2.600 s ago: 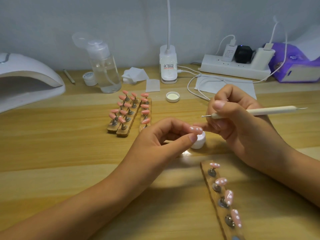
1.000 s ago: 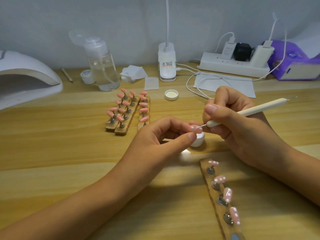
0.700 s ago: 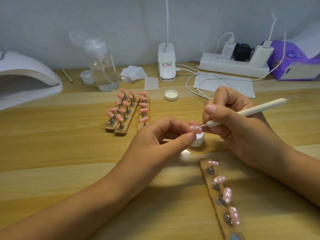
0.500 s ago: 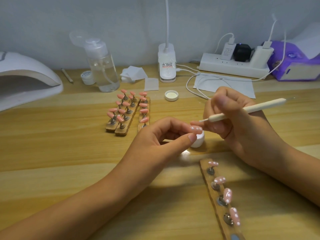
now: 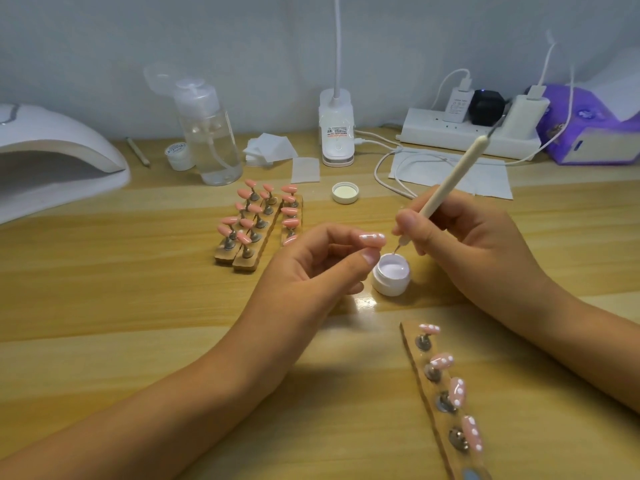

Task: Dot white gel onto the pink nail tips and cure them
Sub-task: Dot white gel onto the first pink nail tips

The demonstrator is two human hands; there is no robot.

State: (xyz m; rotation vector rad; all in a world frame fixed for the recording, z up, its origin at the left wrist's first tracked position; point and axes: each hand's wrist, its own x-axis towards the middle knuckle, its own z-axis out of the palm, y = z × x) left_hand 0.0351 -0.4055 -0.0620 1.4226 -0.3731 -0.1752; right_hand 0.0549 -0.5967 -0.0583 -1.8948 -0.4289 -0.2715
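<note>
Head view: right hand (image 5: 460,251) pinches the dotting pen (image 5: 450,181), needle end down at the open gel pot (image 5: 391,275), in the middle of the table (image 5: 138,306).
Left hand (image 5: 311,268): thumb and forefinger pinch a pink nail tip (image 5: 372,238), white dots showing, just beside the pot.
Dip: I'd take a tiny bead only, holding the nail tip level.
Pen pose: steep, tail toward the table's far right corner.

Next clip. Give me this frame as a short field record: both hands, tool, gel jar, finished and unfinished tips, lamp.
left hand: pinches a pink nail tip bearing white dots
right hand: holds dotting tool, point at the open gel jar; contact unclear
dotted tips: four on the near wooden strip
plain tips: on wooden holders farther back
curing lamp: far left, no tips seen inside
</note>
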